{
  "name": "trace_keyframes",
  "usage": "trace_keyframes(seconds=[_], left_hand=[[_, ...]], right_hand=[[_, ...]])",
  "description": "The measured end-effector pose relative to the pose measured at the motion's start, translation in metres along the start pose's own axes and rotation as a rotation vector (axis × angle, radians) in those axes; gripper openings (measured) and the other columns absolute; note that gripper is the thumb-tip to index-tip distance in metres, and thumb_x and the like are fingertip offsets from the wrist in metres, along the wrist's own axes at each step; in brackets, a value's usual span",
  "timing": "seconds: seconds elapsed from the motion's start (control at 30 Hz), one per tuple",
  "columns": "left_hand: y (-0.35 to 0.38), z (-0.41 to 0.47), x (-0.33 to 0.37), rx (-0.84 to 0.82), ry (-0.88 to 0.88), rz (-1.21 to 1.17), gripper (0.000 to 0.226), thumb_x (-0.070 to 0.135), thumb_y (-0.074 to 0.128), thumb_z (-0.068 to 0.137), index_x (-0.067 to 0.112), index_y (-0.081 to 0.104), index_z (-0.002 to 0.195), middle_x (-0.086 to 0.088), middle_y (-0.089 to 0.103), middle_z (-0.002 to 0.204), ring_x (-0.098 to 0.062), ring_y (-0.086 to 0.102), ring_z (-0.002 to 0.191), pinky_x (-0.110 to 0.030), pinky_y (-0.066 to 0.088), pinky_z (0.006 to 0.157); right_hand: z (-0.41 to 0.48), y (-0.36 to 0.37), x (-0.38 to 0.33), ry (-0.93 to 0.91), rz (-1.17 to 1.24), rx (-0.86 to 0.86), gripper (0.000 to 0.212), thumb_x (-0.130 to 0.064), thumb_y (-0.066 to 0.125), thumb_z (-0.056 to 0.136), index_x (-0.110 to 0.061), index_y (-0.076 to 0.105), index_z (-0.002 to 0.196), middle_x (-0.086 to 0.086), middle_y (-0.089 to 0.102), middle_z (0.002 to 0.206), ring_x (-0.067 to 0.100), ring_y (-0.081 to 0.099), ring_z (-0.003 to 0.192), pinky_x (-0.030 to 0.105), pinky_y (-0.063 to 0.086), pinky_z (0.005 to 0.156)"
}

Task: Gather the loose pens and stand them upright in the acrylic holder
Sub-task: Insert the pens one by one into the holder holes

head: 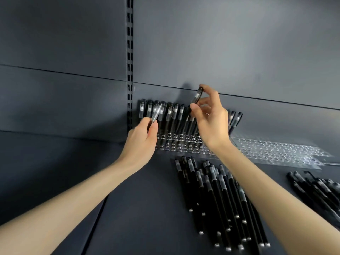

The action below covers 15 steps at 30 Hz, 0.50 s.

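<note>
Dark grey back panel point(239, 43) and shelf deck point(138, 199), divided by a slotted upright point(129, 52). On the deck, a heap of loose black pens point(217, 196) lies with caps toward the panel, partly under the right forearm; a second, smaller heap point(316, 188) lies well apart at the right edge. The clear acrylic holder point(176, 144), perforated with rows of holes, sits against the panel just right of the upright; its rear holes carry a row of standing pens point(169, 115), leaning slightly, while its front rows are unfilled. A second perforated acrylic tray point(279, 151) lies beside it on the right. The left hand point(141, 142) pinches one pen point(156, 113) between thumb and fingers; the clear cap rises from the fingertips, tilted right, in front of the left part of the standing row. The right hand point(211, 122) grasps another pen point(196, 96) between thumb and fingers, cap uppermost and tilted right, above the middle of the row; its lower end is hidden behind the hand, so contact with the holder cannot be judged.
</note>
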<state>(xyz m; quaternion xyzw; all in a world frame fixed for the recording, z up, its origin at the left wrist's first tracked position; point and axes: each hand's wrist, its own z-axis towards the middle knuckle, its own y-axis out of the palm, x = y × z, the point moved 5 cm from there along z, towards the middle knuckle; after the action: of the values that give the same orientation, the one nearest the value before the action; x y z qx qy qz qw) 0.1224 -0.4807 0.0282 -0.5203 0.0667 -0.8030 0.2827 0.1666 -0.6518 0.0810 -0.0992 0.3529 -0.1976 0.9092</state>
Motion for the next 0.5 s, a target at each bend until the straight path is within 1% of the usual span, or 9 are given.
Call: trace_keyframes(seconds=[0.07,0.13,0.2,0.27,0.33,0.4,0.5], left_hand=[[0.004,0.009,-0.003,0.006,0.02,-0.042,0.021,0.023,0.035,0.102,0.011,0.044,0.087,-0.013,0.056,0.071,-0.005,0.04,0.048,-0.016,0.034,0.044],[0.007,0.014,-0.006,0.026,0.049,-0.089,0.014,0.021,0.035,0.101,0.013,0.043,0.094,-0.013,0.057,0.072,-0.005,0.04,0.049,-0.019,0.033,0.045],[0.009,0.015,-0.007,0.035,0.089,-0.122,0.012,0.022,0.036,0.101,0.014,0.043,0.097,-0.008,0.056,0.07,-0.006,0.04,0.05,-0.021,0.032,0.046],[0.006,0.015,-0.006,0.036,0.13,-0.157,0.01,0.022,0.037,0.101,0.017,0.044,0.098,-0.003,0.053,0.067,-0.006,0.04,0.05,-0.02,0.033,0.046],[0.001,0.015,-0.006,0.06,0.139,-0.204,0.011,0.022,0.038,0.101,0.016,0.047,0.099,-0.004,0.05,0.064,-0.006,0.039,0.049,-0.018,0.033,0.044],[-0.002,0.015,-0.01,0.068,0.121,-0.231,0.014,0.021,0.038,0.101,0.014,0.049,0.101,-0.005,0.049,0.064,-0.006,0.037,0.048,-0.016,0.031,0.042],[0.002,0.014,-0.017,0.054,0.092,-0.242,0.014,0.023,0.038,0.101,0.017,0.05,0.102,-0.002,0.05,0.063,-0.005,0.037,0.045,-0.017,0.031,0.042]], right_hand=[[0.004,0.007,0.001,-0.01,-0.034,0.026,0.045,-0.011,0.058,0.093,-0.018,0.042,0.135,-0.014,0.056,0.082,0.01,0.062,0.075,0.011,0.047,0.068],[0.006,0.014,0.003,-0.018,-0.041,0.022,0.046,-0.01,0.058,0.092,-0.018,0.042,0.134,-0.014,0.057,0.081,0.011,0.063,0.075,0.015,0.048,0.067],[0.006,0.02,0.004,-0.029,-0.05,0.001,0.045,-0.01,0.059,0.092,-0.018,0.042,0.133,-0.012,0.059,0.08,0.012,0.063,0.073,0.019,0.048,0.068],[0.006,0.025,0.006,-0.036,-0.071,-0.018,0.044,-0.009,0.06,0.091,-0.018,0.044,0.131,-0.01,0.061,0.079,0.008,0.062,0.071,0.018,0.049,0.069],[0.006,0.027,0.008,-0.036,-0.088,-0.036,0.042,-0.01,0.061,0.091,-0.017,0.045,0.13,-0.009,0.064,0.079,0.007,0.063,0.071,0.018,0.051,0.072],[0.006,0.029,0.01,-0.044,-0.113,-0.067,0.038,-0.01,0.06,0.092,-0.015,0.048,0.127,-0.008,0.067,0.08,0.009,0.066,0.074,0.023,0.053,0.075],[0.005,0.033,0.014,-0.033,-0.131,-0.132,0.032,-0.009,0.059,0.092,-0.014,0.054,0.124,-0.008,0.067,0.081,0.011,0.068,0.079,0.033,0.055,0.081]])
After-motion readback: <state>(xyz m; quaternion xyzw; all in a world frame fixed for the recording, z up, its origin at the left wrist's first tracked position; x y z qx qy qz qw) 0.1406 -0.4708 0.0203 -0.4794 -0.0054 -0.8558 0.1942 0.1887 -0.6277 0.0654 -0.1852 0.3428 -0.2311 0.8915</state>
